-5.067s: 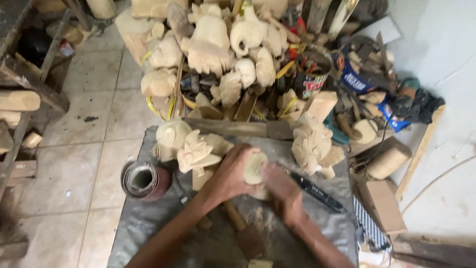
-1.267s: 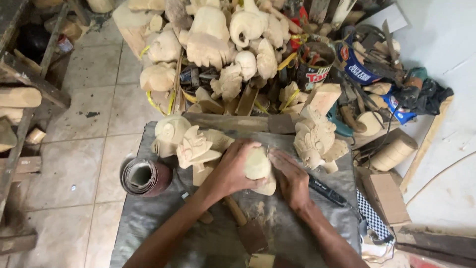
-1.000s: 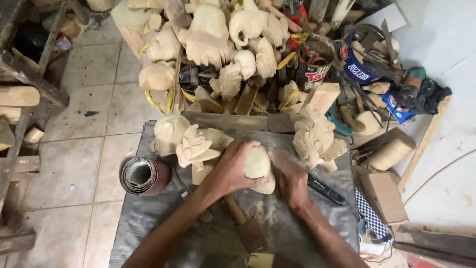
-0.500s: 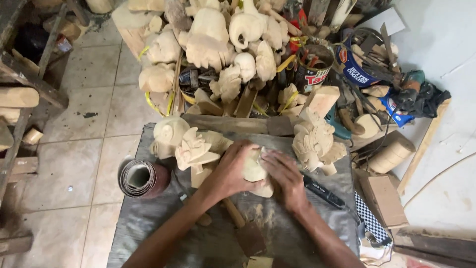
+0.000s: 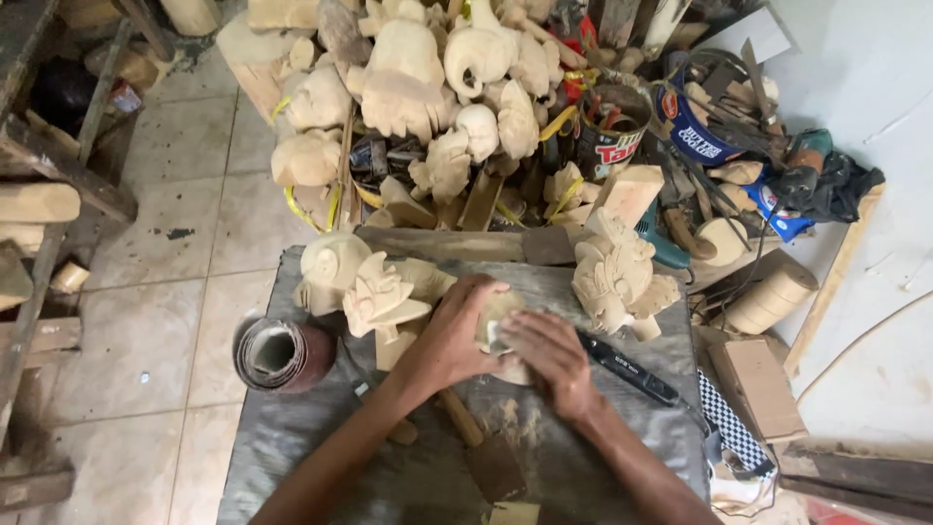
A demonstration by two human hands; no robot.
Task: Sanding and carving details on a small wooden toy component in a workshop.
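Sanding looks to be the step in hand, judged from the pale dust lying just below the hands on the grey work mat [image 5: 292, 428].

Largest first: heap of unfinished pale carvings [image 5: 408, 87] well beyond both hands, at the mat's far side. Crested carved figure [image 5: 614, 277] just beyond the right hand; two more carved figures [image 5: 374, 287] just beyond the left hand. Roll of sandpaper [image 5: 277, 352] well out to the left of the left forearm. Black-handled tool [image 5: 627, 367] lies just outside the right wrist.

Small pale wood carving [image 5: 498, 326] sits between the two hands, resting on the mat.
- Left hand [image 5: 455, 335]: closed around the carving's near-left side, gripping it.
- Right hand [image 5: 546, 352]: fingers curled down on the carving's right face. A pale scrap shows under the fingertips, possibly abrasive sheet; cannot tell for certain.

Notes on doing it well (judgement): keep the left-hand clamp firm so the piece cannot roll; short strokes following the curve; light pressure on any raised detail; turn the piece often; brush dust away to check the surface.
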